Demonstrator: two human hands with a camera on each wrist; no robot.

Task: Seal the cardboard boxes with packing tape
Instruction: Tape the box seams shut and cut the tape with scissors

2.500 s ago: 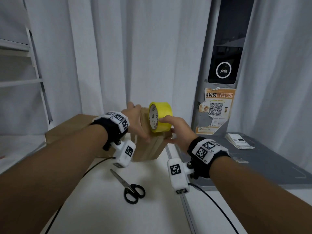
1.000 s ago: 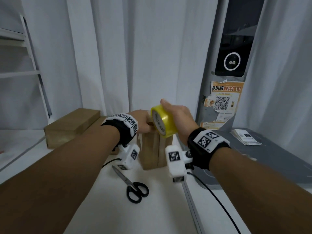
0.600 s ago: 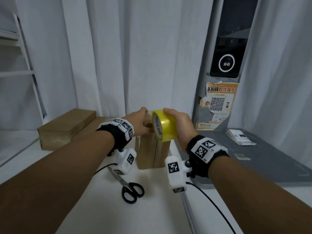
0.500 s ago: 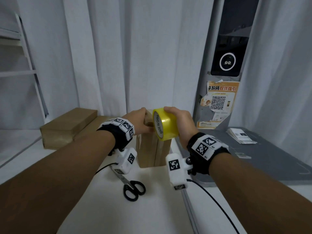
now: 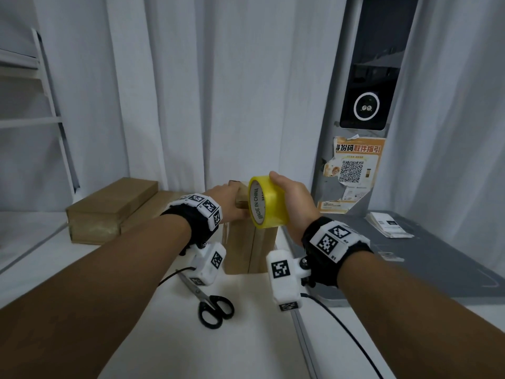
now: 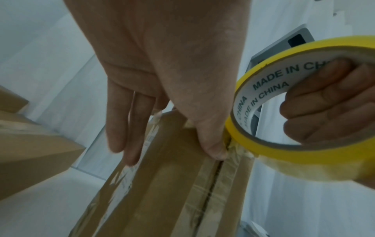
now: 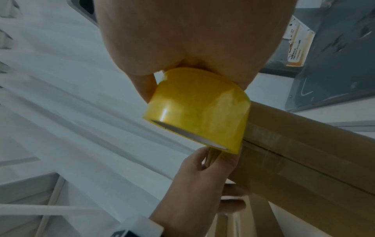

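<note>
A tall cardboard box (image 5: 247,246) stands on end on the white table (image 5: 131,310), its taped centre seam (image 6: 213,189) facing me. My left hand (image 5: 232,203) grips the box's top end. Its thumb (image 6: 213,149) presses the tape end onto the seam face and its fingers (image 6: 125,136) lie along the left side. My right hand (image 5: 293,203) holds the yellow packing tape roll (image 5: 266,205), with fingers (image 6: 324,112) through the core. The roll (image 7: 198,109) sits against the box's upper near face (image 7: 304,152).
Black-handled scissors (image 5: 211,306) lie on the table just in front of the box. Two flat cardboard boxes (image 5: 109,209) lie at the back left. A grey surface (image 5: 437,258) with a paper stack (image 5: 388,224) is on the right, a grey kiosk post (image 5: 355,132) and white curtains behind.
The right hand has brought the tape roll from the box's top down onto its upper near face. The left hand has shifted to the top end, thumb beside the roll.
</note>
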